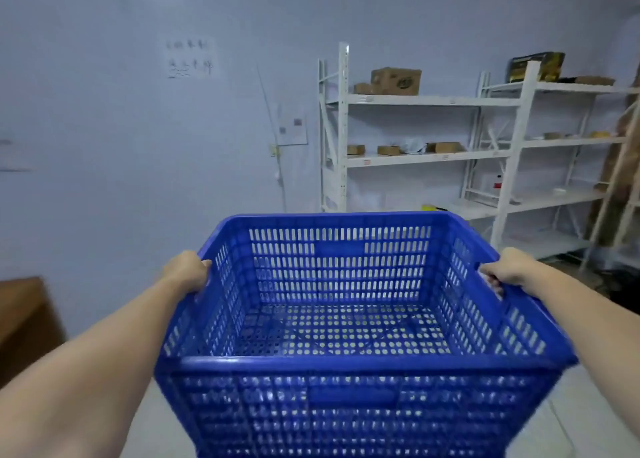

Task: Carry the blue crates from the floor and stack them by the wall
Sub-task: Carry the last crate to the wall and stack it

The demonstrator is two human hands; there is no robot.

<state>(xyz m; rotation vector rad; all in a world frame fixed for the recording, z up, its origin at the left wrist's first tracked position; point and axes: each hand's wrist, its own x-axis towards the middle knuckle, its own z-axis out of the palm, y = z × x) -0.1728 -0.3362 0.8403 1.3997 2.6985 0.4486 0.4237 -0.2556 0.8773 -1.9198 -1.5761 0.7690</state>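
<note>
An empty blue crate (pixel 346 364) with perforated walls and floor fills the lower middle of the head view, held up off the floor in front of me. My left hand (pixel 188 271) grips its left rim, fingers curled over the edge. My right hand (pixel 502 270) grips the right rim, fingers through the handle slot. The pale wall (pixel 138 146) stands ahead and to the left. No other blue crates are in view.
White metal shelving (pixel 433 159) with small cardboard boxes stands against the wall at the right. A brown box or cabinet (pixel 24 322) sits at the left edge. Pale floor (pixel 588 423) shows beside the crate. Papers and a cable hang on the wall.
</note>
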